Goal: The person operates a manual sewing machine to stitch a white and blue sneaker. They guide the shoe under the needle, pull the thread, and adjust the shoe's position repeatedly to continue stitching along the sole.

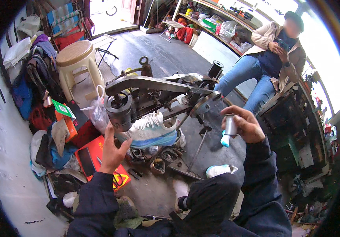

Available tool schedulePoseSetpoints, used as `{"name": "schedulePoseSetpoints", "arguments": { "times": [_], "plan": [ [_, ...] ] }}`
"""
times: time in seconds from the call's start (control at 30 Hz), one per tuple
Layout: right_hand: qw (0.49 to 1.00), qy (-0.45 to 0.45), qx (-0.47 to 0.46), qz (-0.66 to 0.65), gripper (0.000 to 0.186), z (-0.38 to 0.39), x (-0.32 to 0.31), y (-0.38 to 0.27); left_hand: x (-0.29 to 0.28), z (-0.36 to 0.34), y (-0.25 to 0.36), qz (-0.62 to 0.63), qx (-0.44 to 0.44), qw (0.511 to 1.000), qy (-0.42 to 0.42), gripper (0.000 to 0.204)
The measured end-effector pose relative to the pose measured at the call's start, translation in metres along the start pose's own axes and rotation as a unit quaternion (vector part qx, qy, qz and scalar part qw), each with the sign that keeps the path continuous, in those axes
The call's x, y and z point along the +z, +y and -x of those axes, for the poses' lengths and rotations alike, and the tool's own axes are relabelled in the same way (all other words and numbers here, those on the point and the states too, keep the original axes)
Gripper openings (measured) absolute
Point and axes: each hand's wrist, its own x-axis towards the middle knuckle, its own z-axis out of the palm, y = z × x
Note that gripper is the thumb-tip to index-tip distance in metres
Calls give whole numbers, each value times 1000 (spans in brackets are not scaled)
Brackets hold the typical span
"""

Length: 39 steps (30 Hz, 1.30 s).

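Note:
A black cast-metal shoe-sewing machine (150,85) stands before me, with a round head (119,112) at its left end and a handwheel (205,104) at its right. Under the head sits a white and blue sneaker (150,130) with white laces. My left hand (113,152) is at the sneaker's toe, thumb and forefinger spread; whether it touches the shoe is unclear. To the right of the wheel, my right hand (247,124) is closed round a grey cylinder (230,125). Below it hangs a white and turquoise piece (225,139). Any join between cylinder and wheel is hidden.
A beige stool (75,59) stands at the far left. Bags and a red box (95,154) lie left of me. Another sneaker (221,170) is by my knee. A person (274,55) sits at the far right holding a camera (283,44).

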Motion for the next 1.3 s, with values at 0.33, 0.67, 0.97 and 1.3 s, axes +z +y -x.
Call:
{"name": "schedulePoseSetpoints", "arguments": {
  "times": [0.33,0.67,0.97,1.3],
  "plan": [
    [949,251,-130,-141,52,-17,-36,23,1,10,2,-36,-6,999,21,71],
    [879,330,-296,-172,37,-112,-57,-75,0,6,7,-38,14,999,21,73],
    [975,-89,-171,-111,45,-85,56,-79,-2,8,-3,-78,-31,996,29,76],
    [980,186,65,-23,38,7,-84,46,-3,9,-6,-21,-20,1000,10,77]
  ]
}}
